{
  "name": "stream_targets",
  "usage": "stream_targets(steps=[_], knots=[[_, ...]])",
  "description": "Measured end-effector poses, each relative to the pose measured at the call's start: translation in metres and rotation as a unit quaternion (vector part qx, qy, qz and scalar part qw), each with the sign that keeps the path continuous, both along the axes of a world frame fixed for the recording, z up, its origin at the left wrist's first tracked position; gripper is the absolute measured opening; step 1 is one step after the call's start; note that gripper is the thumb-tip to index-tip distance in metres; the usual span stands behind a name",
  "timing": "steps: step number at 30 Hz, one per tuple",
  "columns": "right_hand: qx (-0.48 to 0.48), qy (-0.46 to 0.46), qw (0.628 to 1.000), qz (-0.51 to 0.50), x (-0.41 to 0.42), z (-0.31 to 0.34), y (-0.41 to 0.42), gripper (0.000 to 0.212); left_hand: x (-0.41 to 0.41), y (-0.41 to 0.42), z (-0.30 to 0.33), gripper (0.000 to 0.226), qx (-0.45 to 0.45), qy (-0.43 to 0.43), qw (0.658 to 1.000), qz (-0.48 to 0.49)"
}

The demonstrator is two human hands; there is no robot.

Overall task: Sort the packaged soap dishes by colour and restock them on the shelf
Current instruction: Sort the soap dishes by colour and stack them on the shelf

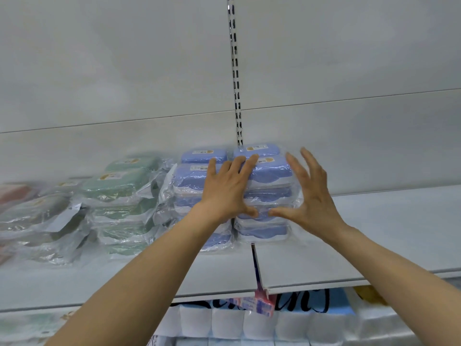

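centre of the frame: two bare hands reach up to stacks of blue packaged soap dishes [270, 196] on a white shelf [349, 245]. the left hand [228, 189] lies flat, fingers straight, pressing the stack's front. the right hand [308, 191] is spread beside the stack's right edge, thumb touching the wrap, fingers lifted clear. left of the blue stacks sit green packaged soap dishes [119, 196], then blurred grey and pinkish ones at the far left edge. the plastic wrap looks slippery; an uneven push could likely slide the top dishes off the pile, or nudge blue into green.
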State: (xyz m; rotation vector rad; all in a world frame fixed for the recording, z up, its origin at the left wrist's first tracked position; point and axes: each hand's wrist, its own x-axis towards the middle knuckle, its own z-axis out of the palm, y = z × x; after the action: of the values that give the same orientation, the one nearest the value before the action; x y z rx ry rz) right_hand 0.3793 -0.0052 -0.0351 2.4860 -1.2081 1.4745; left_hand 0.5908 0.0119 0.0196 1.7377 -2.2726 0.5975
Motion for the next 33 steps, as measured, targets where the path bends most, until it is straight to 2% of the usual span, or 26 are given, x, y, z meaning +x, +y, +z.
stream_targets(steps=[2, 3, 5, 7, 9, 12, 15, 18, 20, 22, 27, 31, 33], knots=[[-0.061, 0.131, 0.989, -0.023, 0.007, 0.008, -0.009, 0.106, 0.007, 0.007, 0.010, 0.125, 0.015, 0.050, 0.998, -0.027], [-0.055, 0.153, 0.986, -0.028, 0.010, 0.011, -0.012, 0.101, 0.014, 0.014, 0.014, 0.120, -0.006, 0.082, 0.996, -0.037], [-0.033, 0.151, 0.987, -0.033, 0.011, 0.012, -0.015, 0.093, 0.035, 0.029, 0.016, 0.100, -0.105, 0.175, 0.978, -0.046], [-0.037, 0.148, 0.988, -0.032, 0.011, 0.012, -0.016, 0.090, 0.059, 0.047, 0.007, 0.077, -0.171, 0.298, 0.938, -0.034], [-0.034, 0.138, 0.989, -0.030, 0.012, 0.013, -0.016, 0.090, 0.075, 0.064, -0.009, 0.067, -0.153, 0.405, 0.901, -0.012], [-0.003, 0.111, 0.993, -0.029, 0.015, 0.015, -0.014, 0.094, 0.083, 0.077, -0.033, 0.068, -0.116, 0.483, 0.868, 0.010], [0.022, 0.087, 0.996, -0.017, 0.013, 0.016, -0.013, 0.094, 0.074, 0.086, -0.051, 0.075, -0.115, 0.519, 0.847, 0.004], [0.057, 0.024, 0.998, 0.011, 0.010, 0.014, -0.010, 0.097, 0.063, 0.095, -0.072, 0.070, -0.149, 0.563, 0.813, 0.005], [0.081, -0.011, 0.997, 0.009, 0.010, 0.011, -0.006, 0.102, 0.057, 0.100, -0.088, 0.067, -0.147, 0.576, 0.803, 0.029], [0.113, -0.024, 0.993, 0.000, 0.011, 0.009, -0.001, 0.111, 0.053, 0.102, -0.100, 0.071, -0.126, 0.573, 0.807, 0.062], [0.136, 0.056, 0.988, -0.052, 0.011, 0.001, 0.004, 0.125, 0.047, 0.084, -0.103, 0.095, -0.102, 0.526, 0.837, 0.109], [0.145, 0.073, 0.985, -0.052, 0.010, 0.004, 0.001, 0.125, 0.043, 0.068, -0.102, 0.096, -0.117, 0.539, 0.824, 0.126], [0.142, 0.078, 0.986, -0.043, 0.011, 0.006, 0.000, 0.122, 0.039, 0.063, -0.103, 0.094, -0.123, 0.528, 0.832, 0.117]])
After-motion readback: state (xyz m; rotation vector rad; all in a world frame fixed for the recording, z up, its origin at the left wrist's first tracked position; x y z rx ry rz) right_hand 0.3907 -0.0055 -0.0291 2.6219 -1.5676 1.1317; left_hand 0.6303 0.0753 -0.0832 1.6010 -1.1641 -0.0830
